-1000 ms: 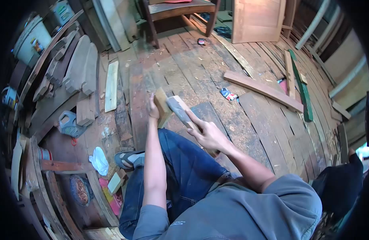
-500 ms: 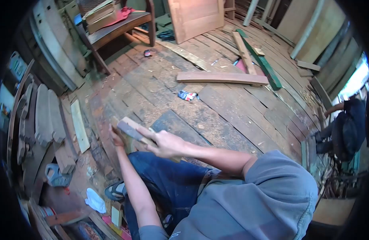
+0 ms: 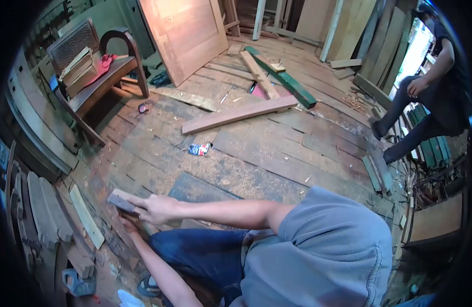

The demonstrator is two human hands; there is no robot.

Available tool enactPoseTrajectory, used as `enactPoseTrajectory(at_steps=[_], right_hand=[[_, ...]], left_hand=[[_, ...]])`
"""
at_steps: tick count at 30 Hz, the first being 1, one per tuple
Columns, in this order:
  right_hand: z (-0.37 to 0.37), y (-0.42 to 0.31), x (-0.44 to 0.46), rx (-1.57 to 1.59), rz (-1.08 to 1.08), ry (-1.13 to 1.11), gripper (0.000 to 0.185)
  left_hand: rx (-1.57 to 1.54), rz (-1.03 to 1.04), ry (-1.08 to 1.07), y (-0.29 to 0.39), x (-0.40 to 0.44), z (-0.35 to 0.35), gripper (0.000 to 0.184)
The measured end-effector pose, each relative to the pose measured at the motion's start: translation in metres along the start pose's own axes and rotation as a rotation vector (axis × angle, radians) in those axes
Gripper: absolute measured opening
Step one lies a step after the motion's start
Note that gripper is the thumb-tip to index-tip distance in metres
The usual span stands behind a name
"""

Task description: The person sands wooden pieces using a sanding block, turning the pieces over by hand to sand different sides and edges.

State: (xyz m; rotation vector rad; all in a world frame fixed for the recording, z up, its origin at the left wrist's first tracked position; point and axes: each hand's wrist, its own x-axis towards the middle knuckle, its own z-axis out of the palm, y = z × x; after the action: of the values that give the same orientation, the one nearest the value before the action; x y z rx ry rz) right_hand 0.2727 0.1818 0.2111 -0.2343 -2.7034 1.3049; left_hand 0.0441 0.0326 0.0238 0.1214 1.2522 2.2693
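My right hand (image 3: pixel 160 209) is closed around a wooden block (image 3: pixel 124 198) with a pale top and a darker grey side. Its fingers lie along the block, which points to the left. Just below, my left hand (image 3: pixel 127 224) is curled close under the block. What its fingers grip is mostly hidden by the block and my right hand. Both hands are in front of my bent knee, low over the floor (image 3: pixel 236 179). Behind my right forearm, a dark flat board (image 3: pixel 200 187) lies on the floor, dusted with shavings.
A reddish beam (image 3: pixel 236 115) lies ahead, near a green beam (image 3: pixel 287 82) and a crumpled packet (image 3: pixel 199 149). A wooden chair (image 3: pixel 105 71) carries wood pieces. A panelled door (image 3: pixel 187 38) leans behind. Curved wooden parts (image 3: pixel 44 207) stand at left. Another person (image 3: pixel 430 97) is at right.
My view has turned to the right. My hands and the block appear further left and lower, with the left hand more covered. The other person now shows more fully, with one leg raised.
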Motion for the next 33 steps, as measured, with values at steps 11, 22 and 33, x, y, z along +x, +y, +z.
enactPoseTrajectory(at_steps=[11, 22, 33], right_hand=[[0.0, 0.012, -0.04, -0.012, -0.033, -0.066, 0.074], [0.007, -0.002, -0.032, -0.046, -0.078, -0.049, 0.074], [-0.006, -0.02, -0.051, -0.087, 0.009, -0.115, 0.072]], left_hand=[[0.609, 0.418, 0.101, -0.033, 0.043, -0.06, 0.069], [0.711, 0.506, 0.152, -0.036, 0.038, -0.059, 0.068], [0.561, 0.462, 0.101, -0.04, 0.046, -0.062, 0.069]])
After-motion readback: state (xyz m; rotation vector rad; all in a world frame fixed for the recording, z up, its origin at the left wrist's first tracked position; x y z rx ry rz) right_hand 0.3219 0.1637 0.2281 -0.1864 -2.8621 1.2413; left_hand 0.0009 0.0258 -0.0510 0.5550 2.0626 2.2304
